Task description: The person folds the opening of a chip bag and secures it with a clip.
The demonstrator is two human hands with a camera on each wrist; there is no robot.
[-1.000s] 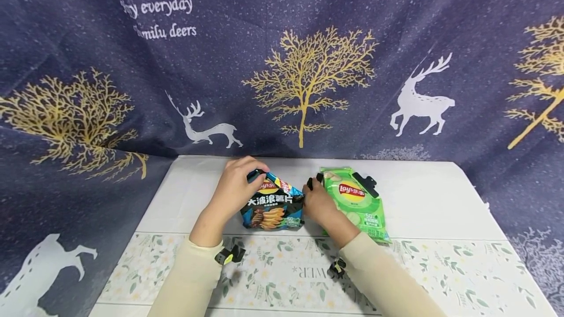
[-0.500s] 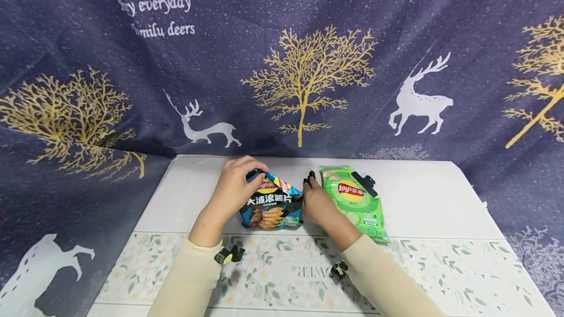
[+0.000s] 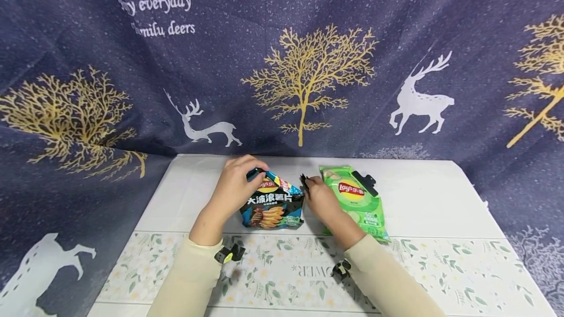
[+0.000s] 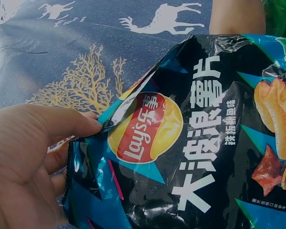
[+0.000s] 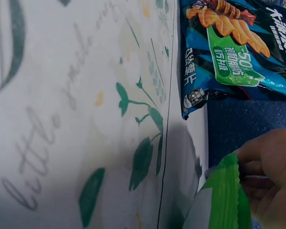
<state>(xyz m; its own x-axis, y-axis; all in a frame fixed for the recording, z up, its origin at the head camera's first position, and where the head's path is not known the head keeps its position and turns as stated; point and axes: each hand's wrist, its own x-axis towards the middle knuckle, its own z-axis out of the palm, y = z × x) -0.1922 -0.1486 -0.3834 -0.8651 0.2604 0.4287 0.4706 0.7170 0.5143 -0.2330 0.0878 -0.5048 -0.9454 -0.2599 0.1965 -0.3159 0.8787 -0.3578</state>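
A black and blue bag of Lay's chips [image 3: 270, 213] stands on the table, its top folded over. My left hand [image 3: 237, 185] pinches that fold at the bag's upper left corner; the left wrist view has the thumb [image 4: 83, 125] pressed on the crease. Just right of the bag, my right hand [image 3: 320, 200] holds a small black clip [image 3: 304, 181] at its fingertips. The clip is out of sight in the right wrist view. Partly behind the right forearm lies a green bag of Lay's chips [image 3: 351, 191], with another black clip [image 3: 365, 183] on its upper right edge.
The white table [image 3: 432, 194] has a floral strip [image 3: 282, 268] along its nearer part. Behind it hangs a dark blue cloth [image 3: 211, 72] printed with deer and trees. Black devices sit at both sleeve cuffs.
The right hand has drawn the black clip left, away from the green bag, and turned it in its fingers beside the black and blue bag. The left hand keeps its pinch on the fold.
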